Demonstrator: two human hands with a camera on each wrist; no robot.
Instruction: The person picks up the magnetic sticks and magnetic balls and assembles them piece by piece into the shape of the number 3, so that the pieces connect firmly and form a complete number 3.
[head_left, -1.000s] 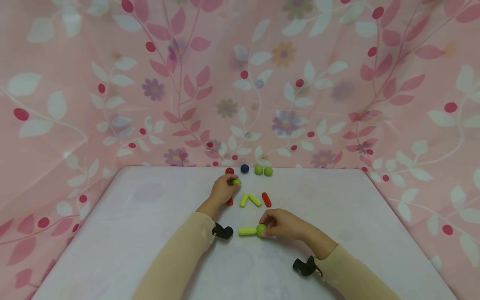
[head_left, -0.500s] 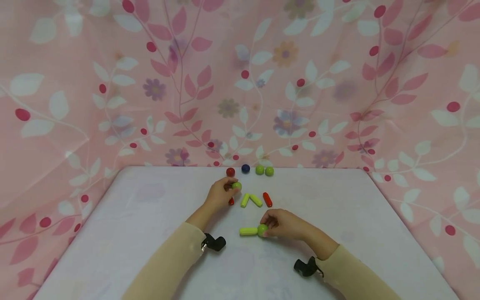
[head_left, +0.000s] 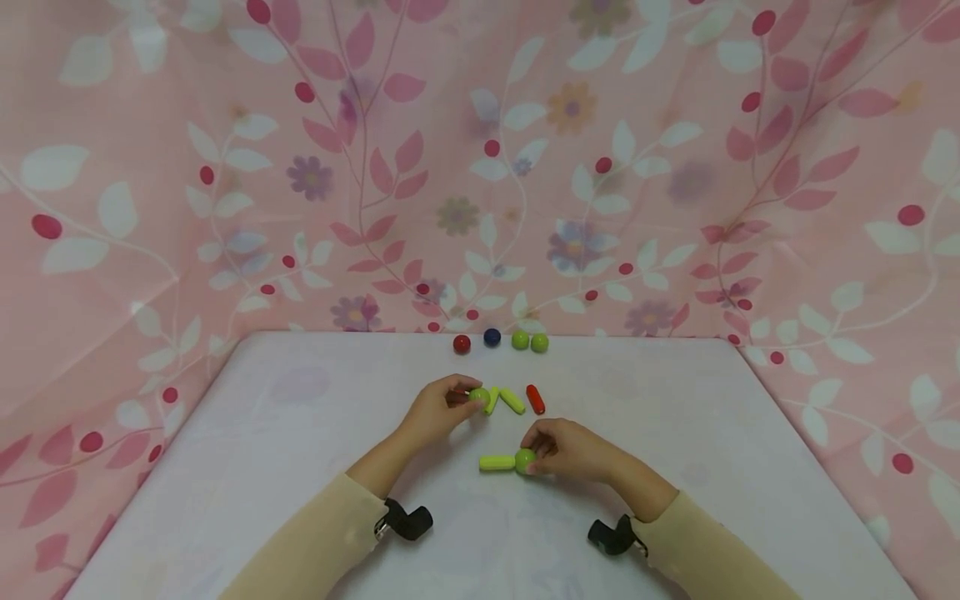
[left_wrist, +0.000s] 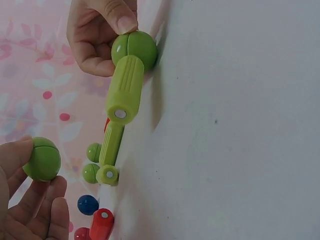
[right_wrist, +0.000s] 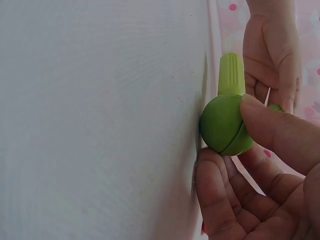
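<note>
In the head view, my left hand (head_left: pixel 437 410) pinches a green toy ball (head_left: pixel 479 397) between thumb and fingers, above the table and partly in front of a yellow-green rod. My right hand (head_left: pixel 573 450) grips a second green ball (right_wrist: pixel 224 124) at the table surface. Joined to that ball is a yellow-green toy rod (head_left: pixel 496 462), pointing left towards the near side of my left hand. A small silver disc shows on the rod's free end (left_wrist: pixel 120 114) in the left wrist view. The two held balls are apart.
Behind the hands lie yellow-green rods (head_left: pixel 512 401) and a red rod (head_left: pixel 536 399). Along the table's far edge sit a red ball (head_left: pixel 462 343), a dark blue ball (head_left: pixel 492 337) and two green balls (head_left: pixel 521 339). A pink floral curtain (head_left: pixel 480 167) hangs behind the white table (head_left: pixel 247 433).
My left hand, holding the green ball, has come nearer and slightly right, away from the red ball. The right hand with its ball and rod has stayed in place.
</note>
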